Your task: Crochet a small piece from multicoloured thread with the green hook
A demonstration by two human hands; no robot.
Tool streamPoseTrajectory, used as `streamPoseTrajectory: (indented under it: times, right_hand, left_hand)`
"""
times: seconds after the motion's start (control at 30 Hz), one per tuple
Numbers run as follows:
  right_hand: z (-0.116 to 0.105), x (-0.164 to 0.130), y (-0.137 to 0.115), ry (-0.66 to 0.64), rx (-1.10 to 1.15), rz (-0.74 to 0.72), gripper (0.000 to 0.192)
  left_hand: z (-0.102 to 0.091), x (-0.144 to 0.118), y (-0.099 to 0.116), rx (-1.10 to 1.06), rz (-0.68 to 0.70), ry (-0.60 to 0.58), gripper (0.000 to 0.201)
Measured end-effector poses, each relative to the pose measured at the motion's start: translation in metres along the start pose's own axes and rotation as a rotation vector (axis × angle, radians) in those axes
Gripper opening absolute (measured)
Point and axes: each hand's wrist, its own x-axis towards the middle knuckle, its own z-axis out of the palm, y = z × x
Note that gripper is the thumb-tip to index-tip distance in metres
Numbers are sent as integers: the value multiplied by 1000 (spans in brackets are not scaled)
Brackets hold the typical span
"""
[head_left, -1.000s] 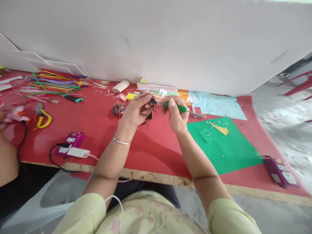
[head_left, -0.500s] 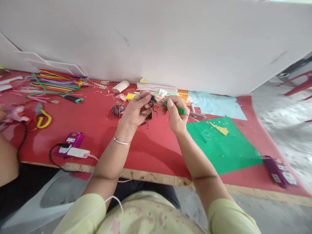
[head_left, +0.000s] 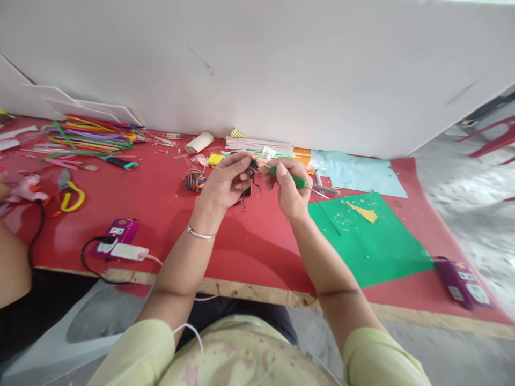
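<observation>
Pinched in the fingers of my left hand (head_left: 228, 179) is a small piece of dark multicoloured yarn work (head_left: 253, 164), with loose yarn ends hanging below it. My right hand (head_left: 290, 187) is closed around the green handle of a crochet hook (head_left: 298, 181). The hook's thin metal shaft points left and reaches the yarn work; its tip is too small to make out. Behind my left wrist lies a ball of multicoloured yarn (head_left: 195, 181). A dark object (head_left: 247, 190) is partly hidden beneath my left fingers.
On the red tabletop (head_left: 161, 187) lie pipe cleaners (head_left: 96, 134), yellow-handled pliers (head_left: 72, 196), a cardboard tube (head_left: 200, 142) and a green sheet (head_left: 386, 241) with scraps. Purple power strips (head_left: 120, 231) sit near the front edge. Another person's arm (head_left: 14, 252) is at far left.
The hook and my right hand have shifted very slightly at the yarn work. The hanging yarn end has swung a little. Both hands keep their holds.
</observation>
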Motion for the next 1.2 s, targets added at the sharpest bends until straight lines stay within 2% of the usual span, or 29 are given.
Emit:
streamPoseTrajectory:
  times: [0.23, 0.4, 0.7, 0.83, 1.0, 1.2]
  right_hand:
    - [1, 1, 1, 4, 53, 20, 26]
    - [3, -1, 2, 26, 68, 80, 33]
    - [1, 3, 10, -46, 163, 184, 39]
    - [-4, 6, 11, -78, 211, 203, 38]
    - [-17, 11, 15, -169, 144, 143, 37]
    - [-32, 18, 12, -316, 56, -72, 16]
  left_hand:
    - [2, -1, 1, 30, -1, -24, 21]
    - [3, -2, 2, 62, -1, -13, 20]
    - [3, -2, 4, 30, -22, -68, 16]
    - [3, -3, 8, 53, -18, -34, 15]
    - [0, -5, 14, 106, -41, -44, 19]
    - [-5, -4, 19, 164, -78, -40, 26]
